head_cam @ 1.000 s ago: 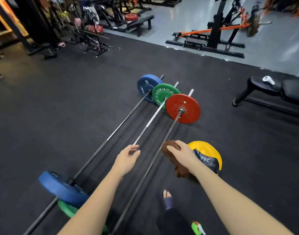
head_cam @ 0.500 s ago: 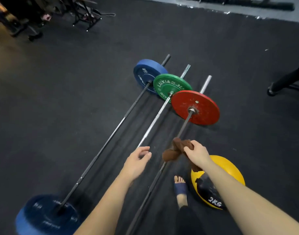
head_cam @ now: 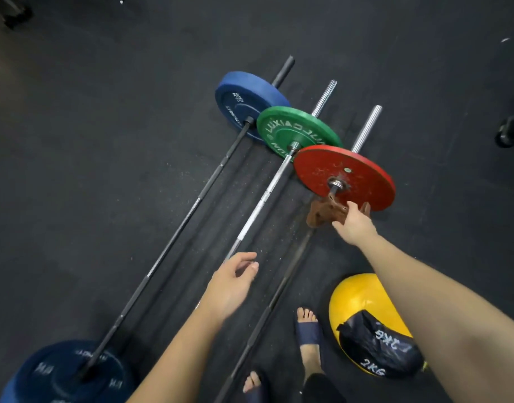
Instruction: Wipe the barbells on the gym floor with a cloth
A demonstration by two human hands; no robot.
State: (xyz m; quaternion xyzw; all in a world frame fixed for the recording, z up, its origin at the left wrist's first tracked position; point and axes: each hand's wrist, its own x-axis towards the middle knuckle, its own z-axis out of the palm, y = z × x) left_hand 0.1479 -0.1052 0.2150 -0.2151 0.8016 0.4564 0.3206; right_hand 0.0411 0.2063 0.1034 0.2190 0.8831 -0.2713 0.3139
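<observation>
Three barbells lie side by side on the black gym floor. The left one is a dark bar (head_cam: 174, 242) with blue plates (head_cam: 244, 103). The middle one is a chrome bar (head_cam: 258, 205) with a green plate (head_cam: 299, 129). The right one is a dark bar (head_cam: 282, 289) with a red plate (head_cam: 357, 175). My right hand (head_cam: 354, 225) grips a brown cloth (head_cam: 322, 212) wrapped on the right bar, just below the red plate. My left hand (head_cam: 235, 283) hovers loosely curled and empty above the floor between the middle and right bars.
A yellow and black 2 kg medicine ball (head_cam: 372, 327) sits on the floor at the lower right, beside my feet in dark slides (head_cam: 308, 333). A second blue plate (head_cam: 66, 373) is at the lower left. A bench foot (head_cam: 509, 129) shows at the right edge.
My right hand has slid the cloth up the right bar toward the red plate. The view has tilted down and moved closer. My left hand stays hovering and empty.
</observation>
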